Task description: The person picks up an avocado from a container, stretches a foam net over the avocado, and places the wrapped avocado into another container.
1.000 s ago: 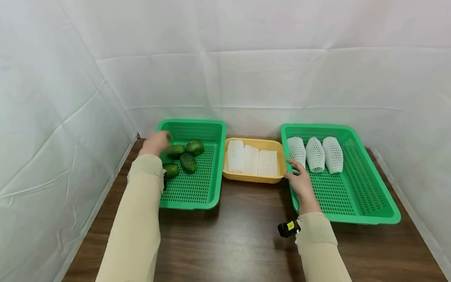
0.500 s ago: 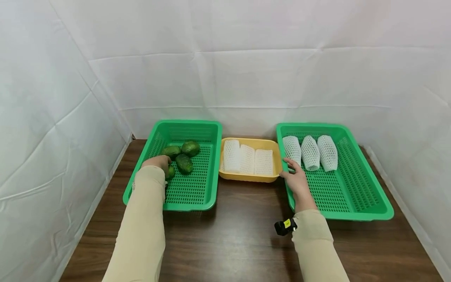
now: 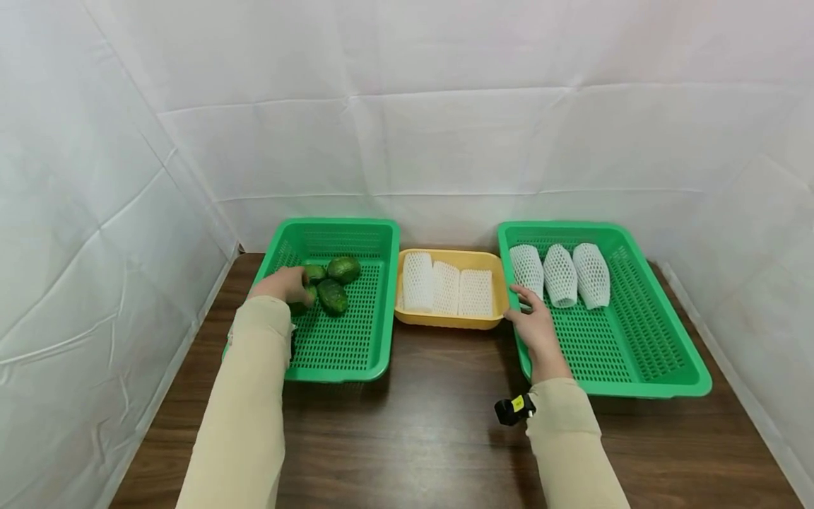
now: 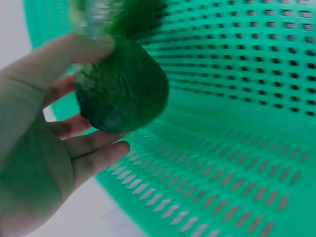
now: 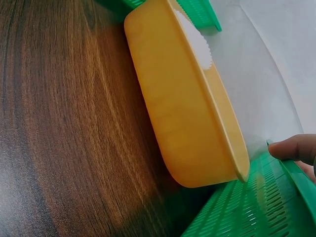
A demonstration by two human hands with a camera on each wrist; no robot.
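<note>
In the left wrist view my left hand (image 4: pixel 47 113) holds a dark green avocado (image 4: pixel 126 86) between thumb and fingers. The hand (image 3: pixel 280 285) reaches over the left side of the left green basket (image 3: pixel 384 332) and hides most of that fruit in the head view. Beside it in the basket lie more avocados, one at the back (image 3: pixel 344 269) and one in front (image 3: pixel 333 297). My right hand (image 3: pixel 539 329) grips the left rim of the right green basket (image 3: pixel 680 389), its thumb (image 5: pixel 286 147) on the rim in the right wrist view.
Between the baskets stands a yellow tray (image 3: pixel 451 322) with white foam net sleeves (image 3: pixel 475 292). Several white net-covered pieces (image 3: pixel 560 276) lie in the right basket. The dark wooden table (image 3: pixel 407 424) meets white sheeting (image 3: pixel 445 141) at the back and sides.
My left hand has come down into the left basket and taken hold of an avocado, then shifted slightly left. My right hand stays at the right basket's rim.
</note>
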